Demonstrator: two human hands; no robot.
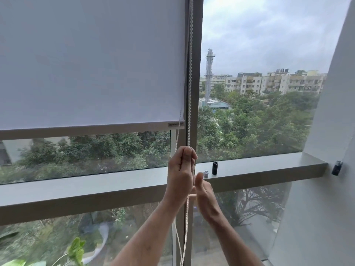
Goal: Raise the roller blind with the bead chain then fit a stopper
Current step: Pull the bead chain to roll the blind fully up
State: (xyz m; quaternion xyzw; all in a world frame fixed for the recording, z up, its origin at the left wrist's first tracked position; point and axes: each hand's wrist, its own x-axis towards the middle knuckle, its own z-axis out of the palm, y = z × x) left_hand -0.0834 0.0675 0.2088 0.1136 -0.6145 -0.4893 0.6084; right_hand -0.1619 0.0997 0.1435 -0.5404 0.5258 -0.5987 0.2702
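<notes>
Gripping the white bead chain (190, 73) in a closed fist, the person's left hand (180, 173) sits just below the blind's bottom edge, in front of the dark vertical window frame (197, 54). The chain runs straight up from the top of that fist along the frame and out of sight at the top. Just to the right and a little lower, the right hand (204, 194) is turned edge-on with its thumb up and its fingers loosely curled; whether it actually pinches the chain I cannot tell, since the left hand hides the contact. Below both hands two strands of chain hang down past the forearms.

To the left, the pale roller blind (92, 60) covers the upper part of that pane, its bottom bar (86, 129) stopping above the horizontal sill (96, 187), with trees showing in the gap between. On the sill, just right of the hands, stand a small silver cylinder (206, 173) and, beside it, a taller black one (214, 167), upright and slightly apart. Far right, a dark fitting (337, 167) is fixed to the white wall (326, 208).
</notes>
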